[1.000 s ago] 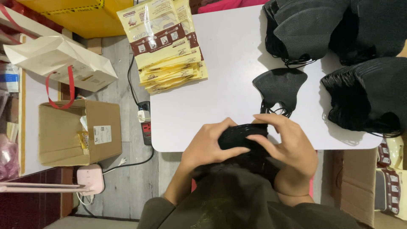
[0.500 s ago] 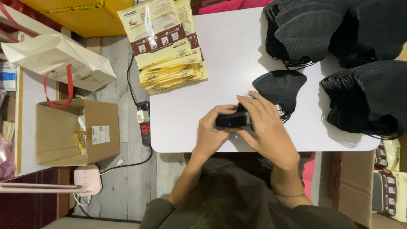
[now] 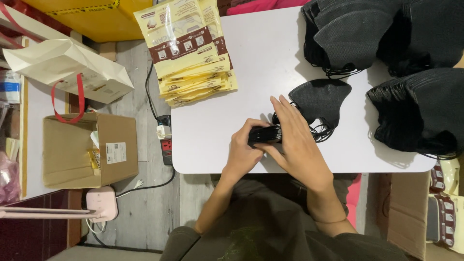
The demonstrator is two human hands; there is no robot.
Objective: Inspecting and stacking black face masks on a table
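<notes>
Over the near edge of the white table (image 3: 251, 63), my left hand (image 3: 243, 153) and my right hand (image 3: 296, 140) together grip a folded stack of black face masks (image 3: 264, 135), held edge-on. The left hand pinches its left end; the right hand lies over its right side with fingers stretched forward. Just beyond my right fingers a small pile of black masks (image 3: 320, 99) lies flat on the table, ear loops trailing.
Large heaps of black masks (image 3: 415, 108) fill the table's right and far side. A stack of yellow printed pouches (image 3: 191, 50) lies at the far left. On the floor to the left stand a cardboard box (image 3: 89, 150), a paper bag (image 3: 63, 70) and a power strip (image 3: 165, 140).
Both hands moved forward from my lap onto the table with the mask stack. The right hand's fingers have stretched out over it.
</notes>
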